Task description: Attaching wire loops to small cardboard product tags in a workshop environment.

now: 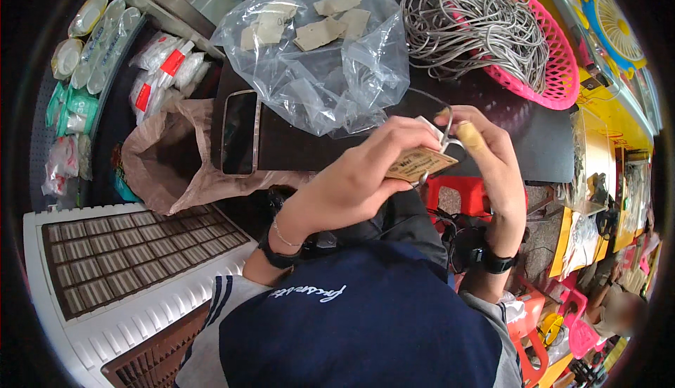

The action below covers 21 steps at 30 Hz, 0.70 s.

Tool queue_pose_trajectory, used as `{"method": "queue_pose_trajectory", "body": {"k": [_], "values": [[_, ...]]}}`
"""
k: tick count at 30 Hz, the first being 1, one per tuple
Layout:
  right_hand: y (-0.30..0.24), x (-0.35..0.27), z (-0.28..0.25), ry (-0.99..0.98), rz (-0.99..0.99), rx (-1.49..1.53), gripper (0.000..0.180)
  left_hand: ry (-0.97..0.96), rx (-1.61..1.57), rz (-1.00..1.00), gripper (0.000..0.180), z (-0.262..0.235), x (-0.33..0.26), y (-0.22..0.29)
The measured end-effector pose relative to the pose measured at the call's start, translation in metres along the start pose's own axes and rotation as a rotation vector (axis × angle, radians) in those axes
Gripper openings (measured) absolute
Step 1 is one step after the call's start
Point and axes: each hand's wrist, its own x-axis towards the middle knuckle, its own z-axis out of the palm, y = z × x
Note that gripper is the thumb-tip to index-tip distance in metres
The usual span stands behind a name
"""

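Dark and crowded, the work table [534, 142] stretches across the far side of the scene, with shop goods stacked on every side. Both hands meet near the middle, just above the table's near edge. The left hand [365, 173] is closed, thumb and fingers pinching a small brown cardboard tag [420, 163] by its left end. The right hand [485, 149] is also closed: its fingers hold a thin wire hook [448, 126] that curves over the top of the tag, and its thumb wears a yellowish cover. A scrap of white material shows between the two hands, touching the tag; what it is cannot be told.

Far from the hands, at the table's middle, lies a clear plastic bag [316, 64] with more brown tags inside. To its right a pink basket [555, 64] holds a tangled heap of grey wire hooks. Left of the bag a phone [240, 133] lies flat on the table, its dark screen up. Further left, off the table, a brownish plastic bag [169, 156] stands open. Near left, a white tray [112, 317] holds rows of small brown pieces. Packets in clear wrapping hang at the far left. A red stool [457, 194] shows under the hands.
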Motion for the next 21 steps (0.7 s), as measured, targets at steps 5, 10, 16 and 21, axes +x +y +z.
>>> {"method": "queue_pose_trajectory", "body": {"k": [5,10,16,21], "values": [[0.008,0.003,-0.001,0.015,0.061,0.451,0.021,-0.104,-0.018,-0.185,0.059,0.002,-0.005,-0.001],[-0.001,-0.001,-0.008,-0.018,0.013,0.742,0.021,-0.129,0.014,-0.229,0.059,-0.001,-0.009,-0.004],[0.0,-0.008,-0.043,0.322,-0.277,0.647,0.02,-0.291,0.079,-0.382,0.057,-0.01,-0.012,-0.002],[-0.008,-0.017,-0.058,0.454,-0.352,0.576,0.023,-0.37,0.067,-0.401,0.06,-0.012,-0.016,-0.006]]}}
